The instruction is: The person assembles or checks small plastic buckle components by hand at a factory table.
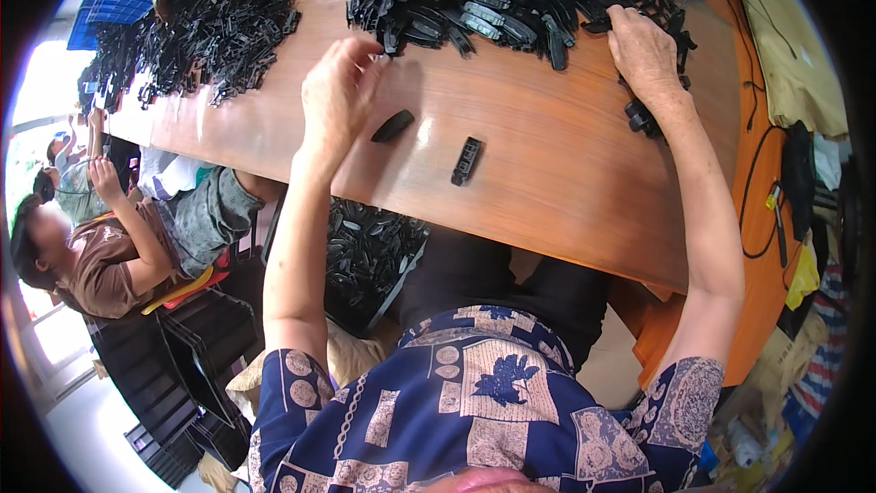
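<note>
My left hand (339, 89) hovers over the table at the near edge of a large pile of black plastic parts (429, 0). Its fingers are slightly blurred and curled, with thumb and forefinger apart and nothing visible between them. My right hand (646, 53) reaches to the pile's right side, its fingers bent together on a black plastic part at the edge; the fingertips are partly hidden. Below my left hand lies a smooth, oval black cover (393, 126). Right of it, a black rectangular frame (467, 161) with open slots rests alone on the wood.
A second pile of black parts (205, 36) covers the table's far left. Small black pieces (642, 118) lie beside my right wrist. A container of black parts (374, 256) stands below the table (547, 192). Another person (119, 256) sits at left; cables (753, 201) hang at right.
</note>
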